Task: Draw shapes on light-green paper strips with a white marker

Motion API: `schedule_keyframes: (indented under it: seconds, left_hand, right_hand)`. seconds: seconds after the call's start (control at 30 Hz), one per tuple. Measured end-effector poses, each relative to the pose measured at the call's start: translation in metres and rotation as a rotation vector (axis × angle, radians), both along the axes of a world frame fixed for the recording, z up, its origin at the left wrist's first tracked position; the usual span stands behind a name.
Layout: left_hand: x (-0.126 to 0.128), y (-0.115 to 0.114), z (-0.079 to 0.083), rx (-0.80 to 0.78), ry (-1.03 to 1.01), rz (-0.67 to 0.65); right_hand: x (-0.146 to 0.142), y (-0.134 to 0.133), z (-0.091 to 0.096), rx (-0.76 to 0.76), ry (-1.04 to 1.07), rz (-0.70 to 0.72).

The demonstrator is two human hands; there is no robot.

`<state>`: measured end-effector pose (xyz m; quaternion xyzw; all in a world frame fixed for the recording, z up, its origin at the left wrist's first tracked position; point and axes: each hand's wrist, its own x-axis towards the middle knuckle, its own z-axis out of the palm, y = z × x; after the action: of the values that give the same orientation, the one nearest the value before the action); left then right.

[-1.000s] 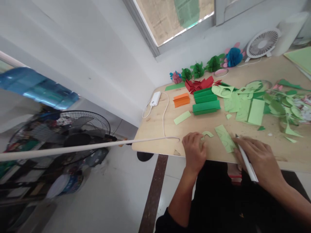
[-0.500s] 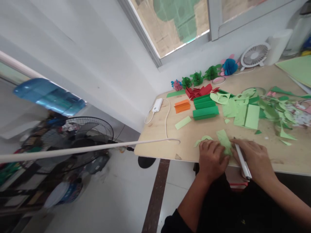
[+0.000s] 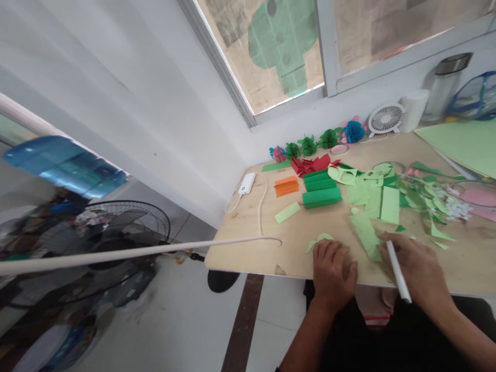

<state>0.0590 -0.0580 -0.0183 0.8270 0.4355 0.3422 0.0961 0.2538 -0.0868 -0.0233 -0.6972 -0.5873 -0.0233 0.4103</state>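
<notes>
- my left hand (image 3: 334, 274) rests on the near edge of the table, fingers lying close together and holding nothing; a small curved pale green paper cutout (image 3: 320, 239) lies just beyond my fingertips.
- my right hand (image 3: 416, 271) has its fingers curled and clamped around a slim white plastic pen (image 3: 397, 276), which slants down past the table edge.
- a long pale green paper strip (image 3: 366, 237) lies on the table just beside my right hand, between my hands and the paper scraps.
- the surface is a pale plywood table (image 3: 248, 243), with a heap of light and dark green paper scraps (image 3: 418, 199) across its right side.
- farther along lie a folded orange paper stack (image 3: 285, 186), a folded dark green paper stack (image 3: 321, 197), and a folded red paper bundle (image 3: 310, 166).
- a white power bank (image 3: 247, 183) sits near the far edge, its thin white cable (image 3: 259, 206) looping over the wood.
- round paper flowers in green, pink and blue (image 3: 329, 138) line up under the window, near a small white desk fan (image 3: 386, 118).
- newspaper (image 3: 267, 51) covers the window glass; below and left, a black standing fan (image 3: 127, 227) stands on the tiled floor (image 3: 186, 305).
</notes>
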Motion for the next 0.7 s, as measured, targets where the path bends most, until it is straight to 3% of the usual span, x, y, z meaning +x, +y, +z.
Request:
schedule_keyframes:
  seconds: [0.27,0.47,0.7]
  left_hand:
    - [0.035,0.031,0.02,-0.045,0.062,-0.119]
    - [0.076,0.065,0.029,-0.039,0.193,-0.177]
    - [0.1,0.095,0.02,-0.052,0.334,-0.201]
  right_hand:
    - [0.041,0.016,0.027,-0.164,0.173,-0.244]
    - [0.038,0.044,0.031,-0.147,0.182,-0.268]
    - [0.049,0.063,0.03,-0.156,0.068,-0.238]
